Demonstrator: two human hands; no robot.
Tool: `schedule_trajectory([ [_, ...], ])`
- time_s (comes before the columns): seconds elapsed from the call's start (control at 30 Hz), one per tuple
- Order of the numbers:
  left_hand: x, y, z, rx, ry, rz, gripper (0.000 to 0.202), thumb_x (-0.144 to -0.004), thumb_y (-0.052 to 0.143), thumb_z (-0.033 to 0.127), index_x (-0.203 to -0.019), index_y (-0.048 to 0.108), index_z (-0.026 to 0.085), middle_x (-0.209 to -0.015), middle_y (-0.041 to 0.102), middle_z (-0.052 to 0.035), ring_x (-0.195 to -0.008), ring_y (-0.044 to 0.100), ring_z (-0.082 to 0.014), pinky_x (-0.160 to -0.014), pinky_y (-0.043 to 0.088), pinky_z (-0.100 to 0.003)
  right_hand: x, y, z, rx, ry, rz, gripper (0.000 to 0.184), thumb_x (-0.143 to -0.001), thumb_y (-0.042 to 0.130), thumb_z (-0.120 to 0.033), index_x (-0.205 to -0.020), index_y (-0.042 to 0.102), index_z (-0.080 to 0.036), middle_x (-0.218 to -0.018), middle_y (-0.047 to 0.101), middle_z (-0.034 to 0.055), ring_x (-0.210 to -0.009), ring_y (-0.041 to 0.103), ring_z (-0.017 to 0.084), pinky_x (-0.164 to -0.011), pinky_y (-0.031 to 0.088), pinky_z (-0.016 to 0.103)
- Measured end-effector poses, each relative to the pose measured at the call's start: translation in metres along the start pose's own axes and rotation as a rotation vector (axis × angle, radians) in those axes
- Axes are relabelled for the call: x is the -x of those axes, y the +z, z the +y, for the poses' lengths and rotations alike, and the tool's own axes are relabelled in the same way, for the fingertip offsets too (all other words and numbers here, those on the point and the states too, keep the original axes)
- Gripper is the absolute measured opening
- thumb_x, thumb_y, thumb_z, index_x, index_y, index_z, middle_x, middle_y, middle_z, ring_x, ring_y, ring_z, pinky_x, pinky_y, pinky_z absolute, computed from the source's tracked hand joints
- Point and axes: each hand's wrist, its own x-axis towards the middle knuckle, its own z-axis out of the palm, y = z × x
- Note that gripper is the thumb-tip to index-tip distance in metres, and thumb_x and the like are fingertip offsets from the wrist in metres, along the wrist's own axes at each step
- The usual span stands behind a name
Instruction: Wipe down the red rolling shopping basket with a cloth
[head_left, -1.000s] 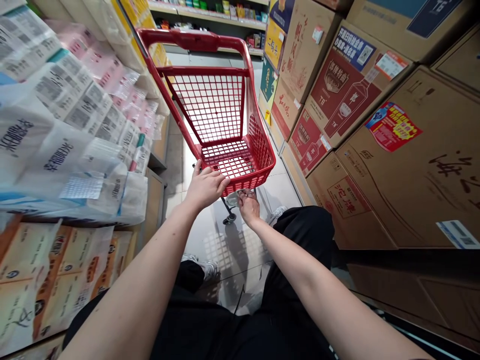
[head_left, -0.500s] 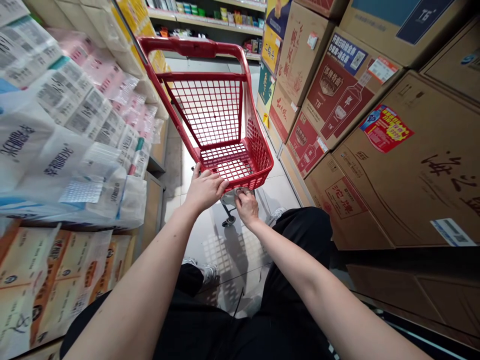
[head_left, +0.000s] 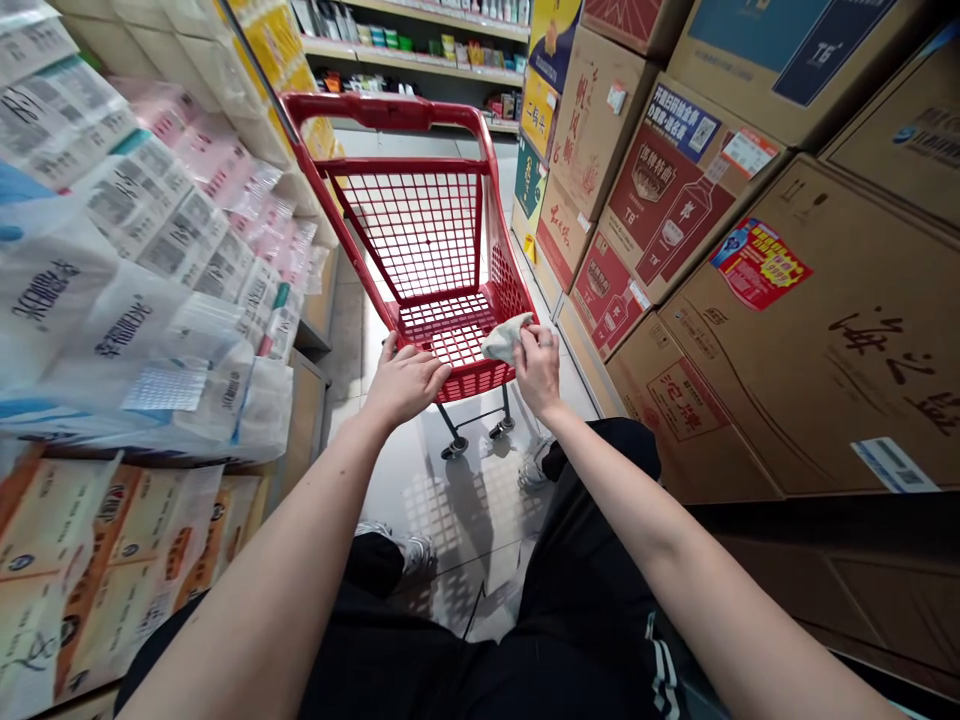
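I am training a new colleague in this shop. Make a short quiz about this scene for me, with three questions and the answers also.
1. Which hand holds the crumpled pale soft item?
2. True or false: the left hand rests on the near rim of the red plastic shopping cart.
3. What is stacked along the right side of the aisle, as seen from the person?
A. Brown cardboard cartons
B. Glass bottles in open crates
C. Hanging coats

Key: 1. The right hand. 2. True. 3. A.
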Motion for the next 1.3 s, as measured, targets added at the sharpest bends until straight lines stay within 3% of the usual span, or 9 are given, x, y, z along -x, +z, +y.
schedule_trajectory([
  [0.13,-0.002,0.001,0.0,0.087,-0.067,-0.022,0.053,-0.099,0.017,0.045,-0.115,0.064,0.026,-0.103,0.072,-0.0013,-0.105,0.058,-0.0211,-0.12,0.006,-0.052,-0.004,0.01,0.005,0.232,-0.106,-0.181,0.035,-0.101,0.035,-0.034,-0.121,0.059,-0.018,-0.12,0.06,0.0152,-0.118,0.045,0.029,-0.091,0.042,0.044],
  [0.33,-0.001,0.003,0.003,0.097,-0.12,-0.025,0.065,-0.099,0.008,0.047,-0.15,0.033,0.015,-0.124,0.066,-0.0064,-0.117,0.054,-0.0221,-0.121,0.005,-0.049,0.011,0.035,-0.029,0.276,-0.341,-0.222,0.035,-0.102,0.032,-0.035,-0.118,0.057,-0.016,-0.121,0.061,0.0145,-0.115,0.048,0.027,-0.088,0.039,0.04],
  [0.47,0.001,0.001,0.002,0.094,-0.119,-0.057,0.067,-0.099,0.006,0.049,-0.154,0.023,0.013,-0.125,0.065,-0.0071,-0.118,0.053,-0.0226,-0.121,0.005,-0.049,0.005,0.033,-0.033,0.285,-0.501,-0.284,0.034,-0.102,0.032,-0.034,-0.12,0.055,-0.015,-0.114,0.062,0.014,-0.109,0.05,0.026,-0.086,0.039,0.039],
  [0.57,0.002,-0.001,-0.001,0.099,-0.102,-0.083,0.065,-0.099,0.008,0.048,-0.154,0.025,0.017,-0.122,0.066,-0.0058,-0.121,0.052,-0.022,-0.121,0.004,-0.05,-0.007,0.018,-0.009,0.311,-0.591,-0.35,0.031,-0.101,0.031,-0.022,-0.121,0.055,-0.014,-0.112,0.063,0.0136,-0.106,0.05,0.025,-0.086,0.039,0.039],
  [0.73,0.001,0.003,0.0,0.126,-0.082,-0.067,0.063,-0.099,0.01,0.046,-0.153,0.028,0.018,-0.119,0.066,-0.0056,-0.119,0.052,-0.0217,-0.121,0.002,-0.05,-0.024,-0.012,0.045,0.351,-0.505,-0.378,0.031,-0.1,0.034,-0.019,-0.122,0.056,-0.013,-0.116,0.062,0.016,-0.112,0.049,0.027,-0.089,0.039,0.04],
  [0.83,-0.001,0.007,0.005,0.131,-0.083,-0.038,0.062,-0.1,0.01,0.045,-0.153,0.028,0.018,-0.124,0.065,-0.0056,-0.117,0.052,-0.0224,-0.12,0.003,-0.052,-0.026,-0.018,0.056,0.328,-0.477,-0.387,0.031,-0.101,0.034,-0.02,-0.119,0.058,-0.013,-0.114,0.062,0.0165,-0.114,0.049,0.027,-0.091,0.038,0.04],
  [1.07,-0.004,0.01,0.014,0.089,-0.086,0.003,0.062,-0.099,0.012,0.045,-0.153,0.026,0.017,-0.13,0.062,-0.006,-0.115,0.052,-0.0239,-0.119,0.006,-0.053,-0.015,-0.003,0.043,0.368,-0.407,-0.312,0.03,-0.1,0.033,-0.018,-0.12,0.056,-0.015,-0.121,0.06,0.0157,-0.115,0.047,0.027,-0.087,0.039,0.04],
  [1.2,-0.006,0.012,0.016,0.072,-0.091,0.0,0.063,-0.099,0.012,0.045,-0.154,0.024,0.016,-0.133,0.061,-0.0071,-0.115,0.053,-0.0247,-0.119,0.006,-0.054,-0.009,0.013,0.014,0.319,-0.528,-0.358,0.033,-0.101,0.029,-0.017,-0.121,0.056,-0.014,-0.116,0.063,0.0141,-0.109,0.05,0.026,-0.084,0.039,0.039],
  [1.3,-0.006,0.011,0.016,0.056,-0.088,0.003,0.063,-0.099,0.013,0.044,-0.154,0.024,0.015,-0.133,0.06,-0.0078,-0.116,0.053,-0.0246,-0.119,0.006,-0.053,-0.005,0.023,-0.01,0.299,-0.53,-0.344,0.034,-0.102,0.026,-0.018,-0.117,0.057,-0.014,-0.11,0.064,0.013,-0.104,0.051,0.025,-0.082,0.039,0.039],
])
